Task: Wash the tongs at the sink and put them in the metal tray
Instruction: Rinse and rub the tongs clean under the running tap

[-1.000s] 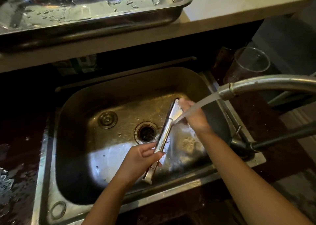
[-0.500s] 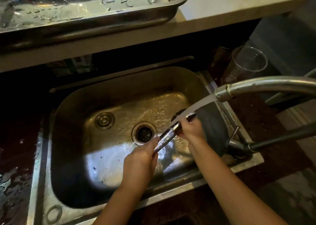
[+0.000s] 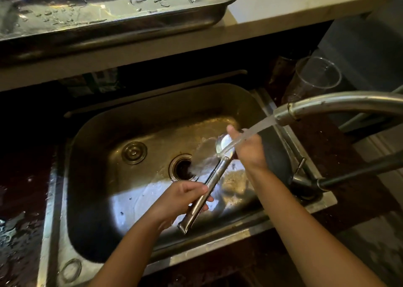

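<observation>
**A:** In the head view, where were the tongs (image 3: 207,186)?

**B:** Over the sink (image 3: 122,134), held slantwise above the drain (image 3: 182,168). The handle end pointed down toward the near rim and the rounded tip was up by the tap (image 3: 327,104).

**A:** And the hands?

**B:** The left hand (image 3: 181,201) had its fingers curled round the lower part of the handle, closed on it. The right hand (image 3: 248,147) was up at the tip, thumb raised, the rest wrapped round the head of the tongs from the right side. How tightly it pinched I could not tell, because the water blurred that spot.

**A:** The water was running?

**B:** Yes. A stream (image 3: 250,132) came from the tap's spout, struck the tip beside the right hand and fanned off toward the drain.

**A:** Where was the metal tray (image 3: 218,18)?

**B:** On the pale counter (image 3: 283,8) behind the sink, well apart from the tongs. Its floor was wet with droplets.

**A:** Anything else nearby?

**B:** A clear cup (image 3: 316,79) stood beyond the right rim of the sink, behind the tap, and the dark surface to the left of the sink was wet.
</observation>
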`<action>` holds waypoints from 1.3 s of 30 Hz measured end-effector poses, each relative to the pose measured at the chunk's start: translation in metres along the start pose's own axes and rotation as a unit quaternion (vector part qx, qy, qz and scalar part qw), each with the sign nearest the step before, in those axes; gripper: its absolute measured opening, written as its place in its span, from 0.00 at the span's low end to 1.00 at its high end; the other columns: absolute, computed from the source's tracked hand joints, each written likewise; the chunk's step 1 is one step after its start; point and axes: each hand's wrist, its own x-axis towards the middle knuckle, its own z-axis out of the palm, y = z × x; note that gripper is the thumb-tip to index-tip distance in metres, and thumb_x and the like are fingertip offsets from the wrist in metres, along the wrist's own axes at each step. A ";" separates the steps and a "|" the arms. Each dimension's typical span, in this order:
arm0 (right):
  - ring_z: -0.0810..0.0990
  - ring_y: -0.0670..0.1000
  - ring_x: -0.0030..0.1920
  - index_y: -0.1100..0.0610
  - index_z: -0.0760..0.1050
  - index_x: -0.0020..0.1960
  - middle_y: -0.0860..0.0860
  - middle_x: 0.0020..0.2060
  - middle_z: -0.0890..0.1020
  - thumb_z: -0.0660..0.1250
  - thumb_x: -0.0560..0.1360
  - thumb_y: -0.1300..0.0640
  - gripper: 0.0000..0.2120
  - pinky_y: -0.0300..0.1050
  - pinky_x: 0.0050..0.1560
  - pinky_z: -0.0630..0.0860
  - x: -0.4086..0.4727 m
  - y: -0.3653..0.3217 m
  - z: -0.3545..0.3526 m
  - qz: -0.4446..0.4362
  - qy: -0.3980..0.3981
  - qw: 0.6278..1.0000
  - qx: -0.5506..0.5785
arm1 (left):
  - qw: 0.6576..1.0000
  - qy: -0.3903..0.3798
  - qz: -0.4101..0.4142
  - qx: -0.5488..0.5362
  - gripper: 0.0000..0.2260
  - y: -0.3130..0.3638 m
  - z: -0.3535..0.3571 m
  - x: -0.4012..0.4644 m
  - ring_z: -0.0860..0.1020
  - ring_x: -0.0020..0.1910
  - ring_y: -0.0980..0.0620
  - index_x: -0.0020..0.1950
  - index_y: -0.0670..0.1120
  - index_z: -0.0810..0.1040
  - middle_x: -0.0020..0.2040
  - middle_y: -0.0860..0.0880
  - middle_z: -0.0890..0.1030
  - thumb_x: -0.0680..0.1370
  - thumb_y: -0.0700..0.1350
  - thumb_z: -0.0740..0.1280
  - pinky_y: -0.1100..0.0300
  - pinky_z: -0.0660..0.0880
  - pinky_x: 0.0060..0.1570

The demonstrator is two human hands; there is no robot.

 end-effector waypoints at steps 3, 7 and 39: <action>0.77 0.52 0.40 0.51 0.73 0.34 0.48 0.32 0.76 0.66 0.73 0.45 0.13 0.52 0.47 0.75 0.003 -0.002 -0.003 0.012 -0.057 0.998 -0.004 | 1.000 0.001 0.003 -0.008 0.10 -0.006 0.000 -0.003 0.82 0.34 0.54 0.44 0.45 0.83 0.38 0.49 0.86 0.77 0.44 0.63 0.63 0.78 0.35; 0.81 0.48 0.43 0.57 0.74 0.53 0.50 0.43 0.79 0.73 0.68 0.49 0.20 0.38 0.32 0.79 -0.005 0.008 -0.006 0.025 -0.141 0.988 -0.065 | 1.000 0.001 -0.003 -0.004 0.10 -0.010 -0.005 -0.006 0.81 0.32 0.55 0.44 0.44 0.83 0.34 0.50 0.85 0.78 0.43 0.62 0.65 0.77 0.33; 0.74 0.45 0.37 0.60 0.73 0.44 0.50 0.35 0.76 0.60 0.79 0.57 0.08 0.32 0.38 0.72 -0.002 -0.037 -0.003 -0.050 0.001 0.998 0.038 | 0.992 -0.118 0.038 0.016 0.08 0.049 -0.020 0.039 0.82 0.37 0.55 0.49 0.38 0.80 0.39 0.49 0.86 0.76 0.38 0.62 0.65 0.80 0.40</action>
